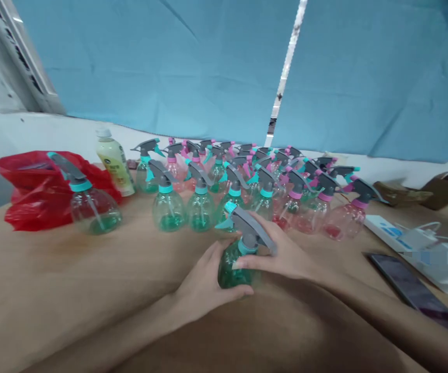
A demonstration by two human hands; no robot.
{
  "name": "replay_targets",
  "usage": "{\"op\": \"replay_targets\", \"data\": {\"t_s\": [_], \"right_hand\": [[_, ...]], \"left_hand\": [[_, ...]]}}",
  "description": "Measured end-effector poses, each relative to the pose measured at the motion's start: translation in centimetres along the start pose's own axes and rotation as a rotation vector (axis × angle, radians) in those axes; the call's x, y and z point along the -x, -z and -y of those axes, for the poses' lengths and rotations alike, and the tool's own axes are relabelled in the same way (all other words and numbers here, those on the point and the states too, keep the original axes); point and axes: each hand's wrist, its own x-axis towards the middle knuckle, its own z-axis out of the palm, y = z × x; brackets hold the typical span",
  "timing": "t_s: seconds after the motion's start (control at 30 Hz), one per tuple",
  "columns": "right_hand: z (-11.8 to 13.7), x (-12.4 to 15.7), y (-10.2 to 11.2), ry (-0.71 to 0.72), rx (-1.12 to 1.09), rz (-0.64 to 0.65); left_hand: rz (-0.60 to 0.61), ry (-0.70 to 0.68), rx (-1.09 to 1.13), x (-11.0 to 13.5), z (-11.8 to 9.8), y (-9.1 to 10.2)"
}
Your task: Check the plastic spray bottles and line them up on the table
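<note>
Between my two hands is a green spray bottle [232, 267] with a grey trigger head and a turquoise collar, its nozzle pointing to the left. My left hand [208, 285] wraps round the bottle's body from the left. From the right, my right hand [282, 251] closes round the upper body and collar, thumb in front, its other fingers hidden behind the head. Just behind stands a row of spray bottles, green ones [169, 212] to the left and pink ones [313, 212] to the right. A single clear-green spray bottle [95, 210] stands apart at the left.
A red plastic bag [29, 191] and a pale yellow-green bottle [115, 160] stand at the left. On the right lie a dark phone [414, 290] and a white power strip [387, 233] with cables. More spray bottles crowd behind the front row, before a blue curtain [169, 67].
</note>
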Motion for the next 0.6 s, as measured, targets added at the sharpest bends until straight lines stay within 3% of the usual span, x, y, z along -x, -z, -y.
{"op": "replay_targets", "data": {"t_s": [0.2,0.33,0.6], "right_hand": [[-0.4,-0.1,-0.8,-0.034,-0.367,-0.070],[0.2,-0.1,-0.5,0.004,-0.313,-0.132],[-0.3,-1.2,-0.7,-0.006,-0.249,-0.084]], "left_hand": [[0.042,-0.062,-0.033,-1.8,-0.8,-1.4],[0.085,-0.073,-0.006,-2.3,-0.9,-1.2],[0.088,-0.110,-0.053,-2.0,0.7,-1.0]]}}
